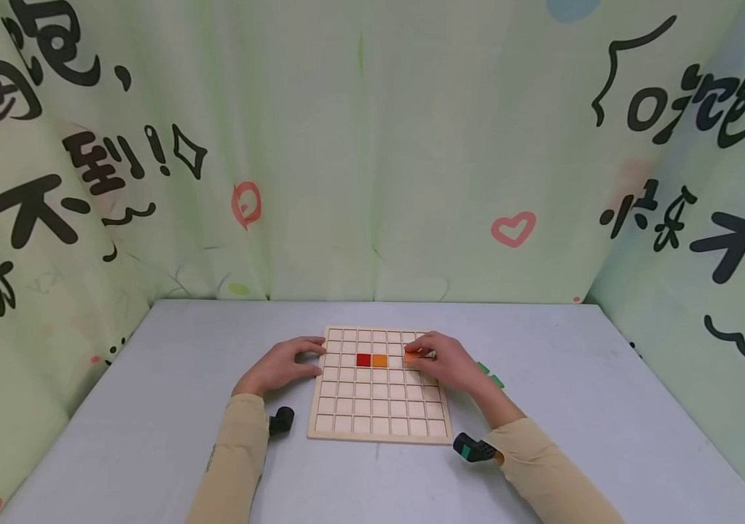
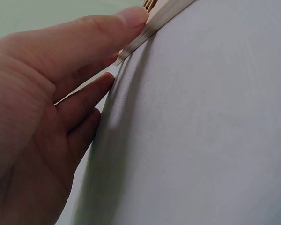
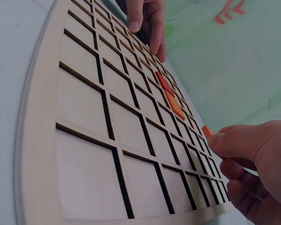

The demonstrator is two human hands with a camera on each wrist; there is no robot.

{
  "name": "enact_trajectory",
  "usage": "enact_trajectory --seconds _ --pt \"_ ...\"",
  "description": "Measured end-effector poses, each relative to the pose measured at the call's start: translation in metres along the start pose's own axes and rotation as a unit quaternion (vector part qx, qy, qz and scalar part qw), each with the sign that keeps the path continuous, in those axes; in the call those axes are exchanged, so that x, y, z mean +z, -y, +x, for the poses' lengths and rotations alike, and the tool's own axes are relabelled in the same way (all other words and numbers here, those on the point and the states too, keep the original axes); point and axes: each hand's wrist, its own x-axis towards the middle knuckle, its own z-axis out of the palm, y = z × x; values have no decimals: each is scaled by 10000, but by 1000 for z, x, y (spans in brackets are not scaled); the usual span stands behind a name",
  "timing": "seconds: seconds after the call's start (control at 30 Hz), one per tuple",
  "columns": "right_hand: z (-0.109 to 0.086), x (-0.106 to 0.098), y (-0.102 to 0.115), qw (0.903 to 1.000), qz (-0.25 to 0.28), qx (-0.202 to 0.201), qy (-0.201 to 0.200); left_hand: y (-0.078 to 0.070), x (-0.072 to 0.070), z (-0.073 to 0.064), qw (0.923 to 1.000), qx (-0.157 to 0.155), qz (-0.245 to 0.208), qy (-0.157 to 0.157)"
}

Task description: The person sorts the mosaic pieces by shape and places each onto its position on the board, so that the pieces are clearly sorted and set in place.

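A wooden grid board (image 1: pixel 379 415) lies flat on the grey table (image 1: pixel 169 378). One cell in its second row holds a red tile (image 1: pixel 363 359), and the cell to its right holds an orange tile (image 1: pixel 379 360). My right hand (image 1: pixel 419 353) pinches another small orange tile (image 1: pixel 410 357) just above the board's right side; the right wrist view shows that held tile (image 3: pixel 206 131) between thumb and fingers (image 3: pixel 234 140). My left hand (image 1: pixel 316 355) rests on the board's left edge with fairly straight fingers. In the left wrist view its thumb (image 2: pixel 126 21) lies on the board's rim (image 2: pixel 154 23).
Several green pieces (image 1: pixel 490 372) lie on the table just right of the board, behind my right wrist. Printed green cloth walls (image 1: pixel 372 145) close in the table on three sides. Bare table surface (image 2: pixel 201 131) stretches left of the board.
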Motion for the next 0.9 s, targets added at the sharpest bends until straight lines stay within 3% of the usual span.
enact_trajectory --seconds 0.57,0.9 --pt "9 15 9 9992 -175 -360 99 -2 0 -1 10000 -14 -25 23" --pt "11 18 11 9994 -212 -263 123 -3 0 -1 10000 -24 -7 30"
